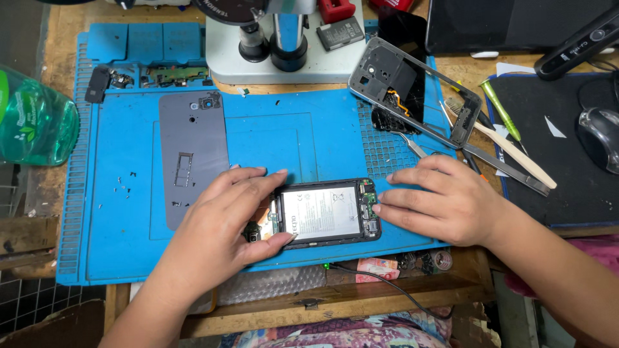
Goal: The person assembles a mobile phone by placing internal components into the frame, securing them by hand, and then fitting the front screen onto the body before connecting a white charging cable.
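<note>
An opened smartphone point(325, 212) lies face down on the blue work mat point(271, 135), its white battery and circuit boards exposed. My left hand point(229, 219) grips its left end, fingers over the top edge and thumb under the lower edge. My right hand point(445, 203) rests flat on the mat at the phone's right end, fingertips touching that edge. A grey back cover point(192, 158) lies flat on the mat to the left of my left hand.
A phone middle frame point(416, 90) leans at the mat's upper right, with tweezers point(412, 145), a brush point(509, 145) and a green screwdriver point(501, 109) nearby. A microscope base point(284, 45) stands at the back. A green bottle point(32, 116) sits far left, a mouse point(599, 138) far right. Small screws dot the mat.
</note>
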